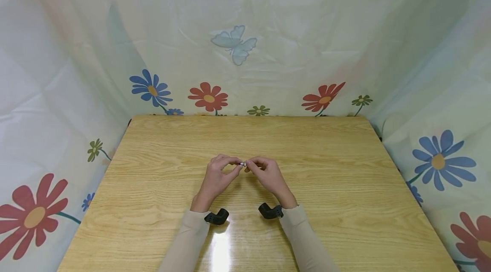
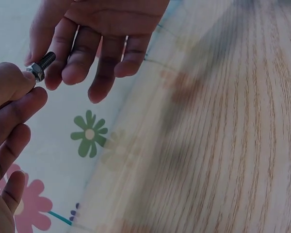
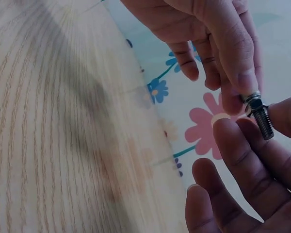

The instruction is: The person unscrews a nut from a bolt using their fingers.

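A small silver bolt (image 1: 243, 164) is held between both hands above the middle of the table. My left hand (image 1: 215, 178) pinches it at the head end between thumb and forefinger, hiding the head. In the left wrist view the dark threaded shank (image 2: 48, 59) points away from the left fingertips, with a hex nut (image 2: 37, 72) close to them. My right hand (image 1: 270, 176) has its thumb and forefinger at the nut from opposite sides, the other fingers loosely spread. The right wrist view shows the bare thread (image 3: 264, 127) reaching past the nut (image 3: 254, 103) between the right thumb and fingers.
The wooden table (image 1: 326, 144) spreads out around both hands. A light cloth (image 1: 284, 50) printed with flowers and a butterfly hangs behind it and at both sides. Each wrist carries a black camera mount (image 1: 218, 216) over a light sleeve (image 1: 186, 238).
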`<state>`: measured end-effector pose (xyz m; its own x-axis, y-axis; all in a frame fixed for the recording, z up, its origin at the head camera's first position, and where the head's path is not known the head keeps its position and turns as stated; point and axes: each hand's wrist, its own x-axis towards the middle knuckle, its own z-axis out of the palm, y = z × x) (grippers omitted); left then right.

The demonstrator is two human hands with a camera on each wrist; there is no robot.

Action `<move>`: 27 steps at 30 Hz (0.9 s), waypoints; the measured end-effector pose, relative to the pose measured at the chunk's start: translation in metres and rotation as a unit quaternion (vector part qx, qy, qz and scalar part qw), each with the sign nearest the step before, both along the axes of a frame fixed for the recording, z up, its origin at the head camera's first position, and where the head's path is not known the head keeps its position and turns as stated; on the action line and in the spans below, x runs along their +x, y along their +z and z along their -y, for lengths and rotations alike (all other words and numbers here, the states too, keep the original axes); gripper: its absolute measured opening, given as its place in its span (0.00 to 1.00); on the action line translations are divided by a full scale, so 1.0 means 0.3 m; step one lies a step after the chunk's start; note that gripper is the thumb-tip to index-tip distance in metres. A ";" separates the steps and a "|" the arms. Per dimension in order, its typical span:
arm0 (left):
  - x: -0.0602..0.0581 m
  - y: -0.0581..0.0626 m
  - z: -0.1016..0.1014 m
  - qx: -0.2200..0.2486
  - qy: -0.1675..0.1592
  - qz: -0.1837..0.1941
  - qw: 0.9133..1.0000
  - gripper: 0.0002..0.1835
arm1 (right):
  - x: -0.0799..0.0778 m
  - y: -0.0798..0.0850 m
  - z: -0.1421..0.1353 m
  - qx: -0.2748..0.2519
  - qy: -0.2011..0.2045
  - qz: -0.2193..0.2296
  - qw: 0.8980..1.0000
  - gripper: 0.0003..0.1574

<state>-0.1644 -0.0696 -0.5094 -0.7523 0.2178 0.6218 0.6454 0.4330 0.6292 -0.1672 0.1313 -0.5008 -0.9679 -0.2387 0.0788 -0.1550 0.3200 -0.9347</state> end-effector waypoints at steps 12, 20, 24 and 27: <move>0.007 -0.004 0.005 -0.001 0.003 0.017 1.000 0.06 | 0.006 0.008 0.002 -0.026 0.020 0.000 0.999 0.14; 0.010 -0.009 0.004 0.002 0.014 0.022 1.000 0.07 | 0.004 0.017 0.006 -0.042 0.023 -0.027 0.999 0.10; 0.010 -0.007 0.000 0.004 0.015 0.004 1.000 0.08 | 0.001 0.021 0.004 -0.052 0.030 -0.037 0.998 0.13; 0.010 -0.004 0.001 0.005 0.014 0.007 1.000 0.07 | 0.000 0.024 -0.001 -0.060 0.027 -0.038 0.997 0.16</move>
